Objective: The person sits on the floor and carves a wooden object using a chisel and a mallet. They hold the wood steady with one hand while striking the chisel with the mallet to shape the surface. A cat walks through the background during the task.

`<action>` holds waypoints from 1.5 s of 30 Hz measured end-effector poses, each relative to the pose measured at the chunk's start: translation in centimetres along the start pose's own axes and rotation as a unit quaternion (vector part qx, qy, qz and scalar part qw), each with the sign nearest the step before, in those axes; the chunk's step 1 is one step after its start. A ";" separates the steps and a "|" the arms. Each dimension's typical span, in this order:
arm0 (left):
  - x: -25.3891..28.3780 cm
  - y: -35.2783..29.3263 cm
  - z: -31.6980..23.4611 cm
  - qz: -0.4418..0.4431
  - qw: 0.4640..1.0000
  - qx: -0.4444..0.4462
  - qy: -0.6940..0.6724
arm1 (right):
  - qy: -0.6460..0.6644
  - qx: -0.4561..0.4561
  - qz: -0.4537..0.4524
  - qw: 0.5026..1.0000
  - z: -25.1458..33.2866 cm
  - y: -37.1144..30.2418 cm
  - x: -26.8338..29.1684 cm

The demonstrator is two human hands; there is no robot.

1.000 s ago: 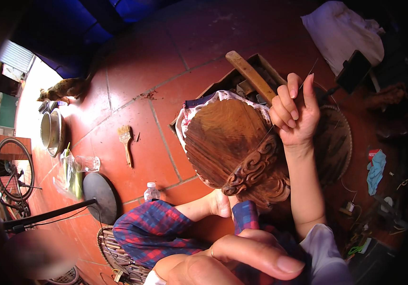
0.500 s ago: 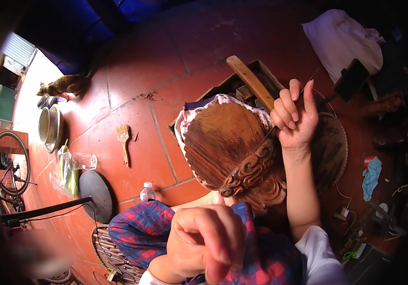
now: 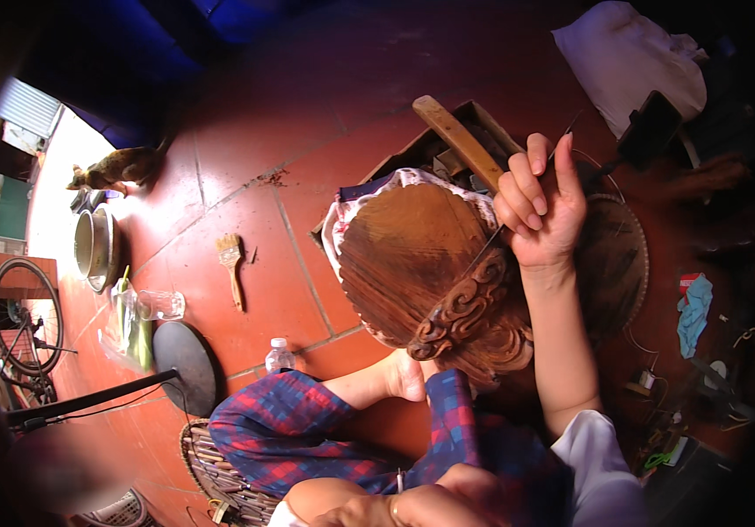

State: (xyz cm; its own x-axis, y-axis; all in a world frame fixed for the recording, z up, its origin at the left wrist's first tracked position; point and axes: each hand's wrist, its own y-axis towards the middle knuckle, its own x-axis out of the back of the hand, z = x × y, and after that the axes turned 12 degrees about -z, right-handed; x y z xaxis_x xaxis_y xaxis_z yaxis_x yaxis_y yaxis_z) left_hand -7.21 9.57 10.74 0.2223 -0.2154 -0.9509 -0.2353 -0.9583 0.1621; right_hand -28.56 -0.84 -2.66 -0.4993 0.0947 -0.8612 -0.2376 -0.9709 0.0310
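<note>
My right hand (image 3: 542, 206) is closed around a thin dark metal rod-like tool (image 3: 488, 251), whose lower end reaches the scrollwork of a carved wooden piece (image 3: 421, 255). The tool's upper end sticks out past my fingertips. The wood has a broad smooth face and curled carving along its lower right, and it rests on a pale patterned cloth (image 3: 333, 228). Low over my lap is my left hand (image 3: 368, 508), fingers curled in and partly cut off by the lower edge. A small pale metal tip shows beside it; what it holds is not clear.
Behind the wood stands a box (image 3: 474, 119) with a flat wooden bar (image 3: 456, 140) across it. A brush (image 3: 231, 263), a plastic bottle (image 3: 279, 356) and a round black stand base (image 3: 186, 367) are to the left. A basket of tools (image 3: 228, 479) sits by my left knee.
My left hand has dropped from in front of my lap to the lower edge, uncovering my foot and plaid trousers. My right hand still grips the tool in nearly the same spot.
</note>
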 end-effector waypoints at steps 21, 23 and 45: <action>10.0 10.4 0.6 0.073 0.623 -0.061 0.776 | -0.052 -0.034 0.049 0.997 -0.4 1.0 -2.7; 10.9 11.9 1.5 0.115 0.564 -0.085 0.813 | -0.048 -0.049 0.063 0.996 -1.7 1.8 -4.0; 12.3 14.7 6.1 0.195 0.510 0.033 0.837 | -0.194 0.057 -0.055 0.978 -3.2 0.0 -0.3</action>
State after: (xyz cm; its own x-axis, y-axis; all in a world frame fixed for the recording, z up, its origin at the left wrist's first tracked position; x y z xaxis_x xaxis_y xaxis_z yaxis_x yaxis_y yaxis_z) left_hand -13.69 -6.06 -0.12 0.6299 -0.2993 0.7167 -0.5903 -0.7842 0.1912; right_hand -25.76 -1.55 -4.02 -0.7382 0.2949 -0.6067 -0.3883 -0.9212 0.0247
